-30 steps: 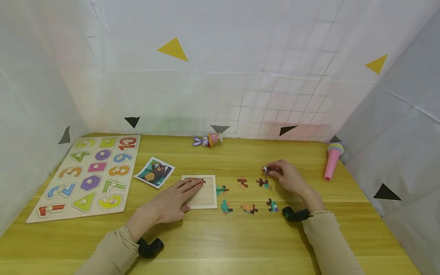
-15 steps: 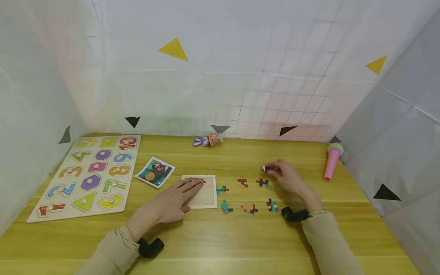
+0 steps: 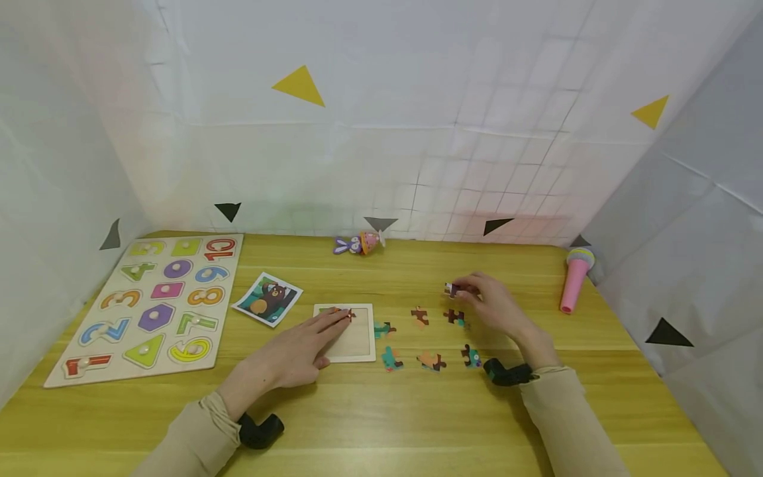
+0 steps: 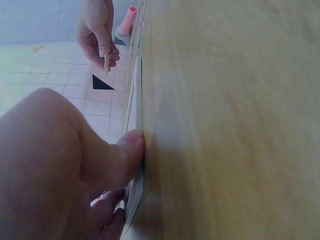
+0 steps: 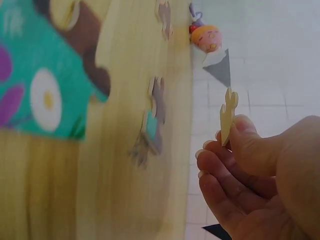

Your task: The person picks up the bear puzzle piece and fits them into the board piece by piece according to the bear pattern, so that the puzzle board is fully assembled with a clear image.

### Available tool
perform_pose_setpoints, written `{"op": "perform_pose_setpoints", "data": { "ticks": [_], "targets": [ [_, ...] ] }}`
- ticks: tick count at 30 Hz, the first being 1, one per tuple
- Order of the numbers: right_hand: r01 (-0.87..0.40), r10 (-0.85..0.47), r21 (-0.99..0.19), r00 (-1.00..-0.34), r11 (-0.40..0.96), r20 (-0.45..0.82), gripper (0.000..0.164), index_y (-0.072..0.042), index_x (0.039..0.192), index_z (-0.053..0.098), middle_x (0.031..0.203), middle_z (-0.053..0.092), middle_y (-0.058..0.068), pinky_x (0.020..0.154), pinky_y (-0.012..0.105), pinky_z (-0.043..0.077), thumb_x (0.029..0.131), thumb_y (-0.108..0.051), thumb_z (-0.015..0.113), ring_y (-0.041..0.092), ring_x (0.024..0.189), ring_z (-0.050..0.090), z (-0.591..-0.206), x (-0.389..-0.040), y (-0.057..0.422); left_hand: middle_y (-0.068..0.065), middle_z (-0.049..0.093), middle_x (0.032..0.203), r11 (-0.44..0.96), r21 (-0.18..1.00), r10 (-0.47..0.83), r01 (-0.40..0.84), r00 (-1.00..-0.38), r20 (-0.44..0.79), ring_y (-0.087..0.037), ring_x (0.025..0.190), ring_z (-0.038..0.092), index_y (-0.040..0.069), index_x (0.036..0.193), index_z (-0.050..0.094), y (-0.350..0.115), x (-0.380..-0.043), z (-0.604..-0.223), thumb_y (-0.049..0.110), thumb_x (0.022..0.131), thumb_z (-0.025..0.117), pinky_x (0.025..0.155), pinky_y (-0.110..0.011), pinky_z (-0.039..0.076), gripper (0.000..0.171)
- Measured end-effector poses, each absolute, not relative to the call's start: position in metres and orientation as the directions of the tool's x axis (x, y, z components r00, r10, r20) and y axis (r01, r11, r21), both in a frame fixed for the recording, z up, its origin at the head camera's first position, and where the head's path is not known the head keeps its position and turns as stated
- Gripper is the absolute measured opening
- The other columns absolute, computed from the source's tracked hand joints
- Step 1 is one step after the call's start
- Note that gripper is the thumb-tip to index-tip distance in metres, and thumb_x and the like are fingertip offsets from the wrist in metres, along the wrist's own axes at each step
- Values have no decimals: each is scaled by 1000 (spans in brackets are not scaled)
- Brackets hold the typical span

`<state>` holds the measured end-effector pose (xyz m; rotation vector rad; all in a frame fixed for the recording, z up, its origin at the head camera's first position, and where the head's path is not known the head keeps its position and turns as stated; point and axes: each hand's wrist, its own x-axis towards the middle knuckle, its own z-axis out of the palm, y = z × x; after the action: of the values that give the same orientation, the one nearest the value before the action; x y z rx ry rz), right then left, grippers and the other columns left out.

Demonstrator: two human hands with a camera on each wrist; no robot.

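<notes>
My right hand (image 3: 493, 306) pinches a jigsaw puzzle piece (image 3: 451, 290) between thumb and fingers, raised above the table. In the right wrist view that puzzle piece (image 5: 228, 117) shows its pale wooden edge. My left hand (image 3: 292, 349) lies with its fingers stretched over the upper part of the wooden puzzle tray (image 3: 370, 341), covering most of a reddish-brown piece there. The left thumb (image 4: 131, 150) is at the tray's near edge. Right of the tray lie several loose pieces, among them a brown one (image 3: 420, 316), an orange one (image 3: 430, 361) and a teal one with a flower (image 5: 47, 95).
A bear picture card (image 3: 268, 299) lies left of the tray. Farther left is a board of numbers and shapes (image 3: 161, 301). A bunny toy (image 3: 360, 243) lies at the table's back edge, and a pink toy microphone (image 3: 575, 281) is on the right. White cloth walls surround the table.
My right hand has shifted slightly left and up, carrying the pinched puzzle piece away from the loose pieces below. My left hand has stayed on the tray.
</notes>
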<state>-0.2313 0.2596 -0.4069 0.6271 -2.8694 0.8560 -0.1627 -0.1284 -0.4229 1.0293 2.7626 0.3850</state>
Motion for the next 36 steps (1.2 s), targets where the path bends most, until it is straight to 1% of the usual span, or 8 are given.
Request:
{"op": "perform_pose_setpoints", "data": {
  "ticks": [2,6,12,17,22,30,36],
  "targets": [
    [-415,-373,-508,-909,755,189,25,2,122,67,109,64,14,82,43,55,101,-7,58,29,99,64,-405,-230,256,-7,20,167,727,308,659,613,-749,-66,-29,154,18,9,160,24,-128,-162,-423,11,96,54,119,-50,30,70],
    [-440,-398,-514,-896,736,197,23,2,120,67,111,63,14,83,43,56,100,-5,59,29,100,64,-403,-228,249,-7,19,167,724,307,665,617,-743,-76,-29,154,16,8,160,23,-127,-162,-423,9,95,53,120,-50,27,71],
    [-459,-415,-516,-886,723,207,23,0,120,68,110,62,13,83,41,56,98,-4,61,27,99,64,-403,-227,238,-7,18,167,726,297,666,621,-743,-74,-28,154,18,6,159,23,-127,-162,-424,9,95,52,121,-50,27,70],
    [-488,-439,-500,-871,716,222,23,-2,119,69,107,63,10,82,41,55,97,-5,63,26,97,65,-399,-226,220,-7,18,167,729,304,660,614,-747,-73,-27,153,18,7,160,23,-127,-162,-425,10,96,53,121,-50,26,70],
    [-506,-465,-493,-859,708,213,23,-4,119,70,105,63,7,83,42,54,97,-10,64,24,97,63,-396,-228,196,-6,18,168,734,307,654,606,-752,-81,-28,153,18,9,160,23,-128,-162,-424,11,97,53,121,-50,27,70],
    [-538,-507,-512,-835,670,214,21,-4,117,70,104,62,6,76,32,51,97,-8,64,19,91,60,-395,-225,169,-7,18,167,730,315,656,607,-750,-77,-29,153,19,8,160,23,-128,-162,-423,10,96,52,120,-50,28,70],
    [-524,-515,-551,-836,650,188,21,-4,118,70,106,61,6,75,30,49,99,-8,62,18,90,56,-394,-223,160,-6,18,167,732,313,656,606,-751,-79,-28,153,20,9,160,23,-127,-162,-424,11,96,52,120,-50,28,70]
  ]
}}
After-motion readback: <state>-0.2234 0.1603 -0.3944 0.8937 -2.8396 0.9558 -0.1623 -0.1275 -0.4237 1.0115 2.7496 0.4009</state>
